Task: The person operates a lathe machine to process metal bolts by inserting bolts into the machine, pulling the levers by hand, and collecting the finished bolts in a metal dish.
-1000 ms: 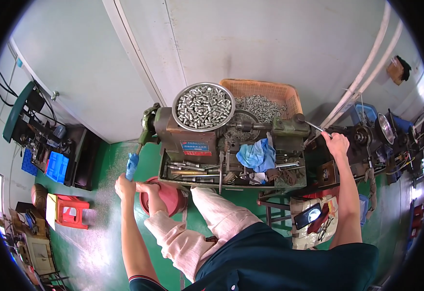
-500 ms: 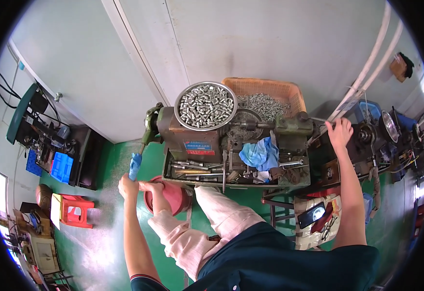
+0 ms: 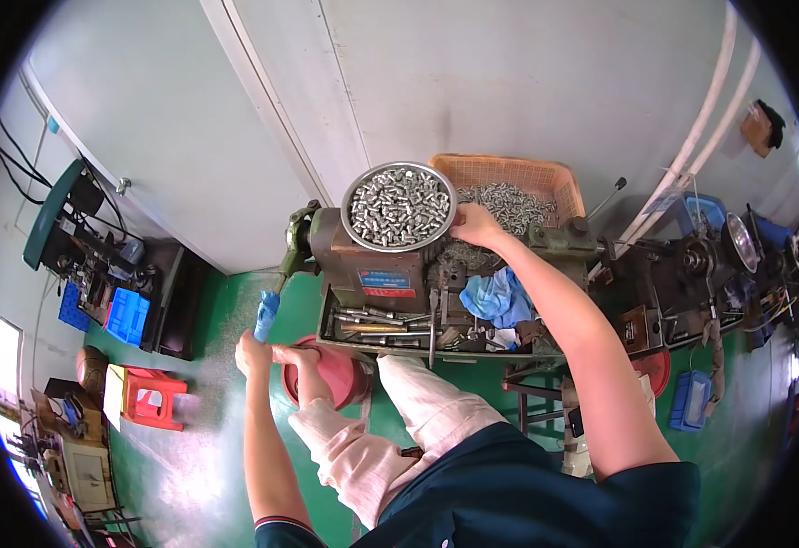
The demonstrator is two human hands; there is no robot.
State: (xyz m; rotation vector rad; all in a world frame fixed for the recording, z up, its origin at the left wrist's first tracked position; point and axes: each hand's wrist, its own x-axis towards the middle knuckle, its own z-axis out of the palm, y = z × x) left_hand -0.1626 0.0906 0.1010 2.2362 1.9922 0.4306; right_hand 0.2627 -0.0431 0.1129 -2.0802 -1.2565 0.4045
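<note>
My left hand (image 3: 253, 353) is closed round the lower end of a lever handle (image 3: 266, 318) wrapped in blue, which hangs off the left end of a small green lathe (image 3: 361, 268). My right hand (image 3: 479, 226) reaches across the lathe to the right rim of a round metal bowl (image 3: 355, 217). Its fingers are drawn together by the spindle area; the fingertips and anything in them are hidden. Small silvery metal parts (image 3: 399, 205) heap up in the bowl, which stands on the lathe's headstock. A black-knobbed lever (image 3: 608, 195) sticks up at the lathe's right end.
Behind the lathe, an orange plastic basket (image 3: 565, 187) holds more metal parts. A blue cloth (image 3: 492, 298) and several tools (image 3: 370, 321) lie in the lathe's tray. Below are a red bucket (image 3: 331, 370) and, farther left, a red stool (image 3: 165, 387). Another machine (image 3: 655, 285) stands right.
My right hand has left the knobbed lever at the right and moved left to the bowl's edge by the spindle. That lever now stands raised. My left hand keeps its grip.
</note>
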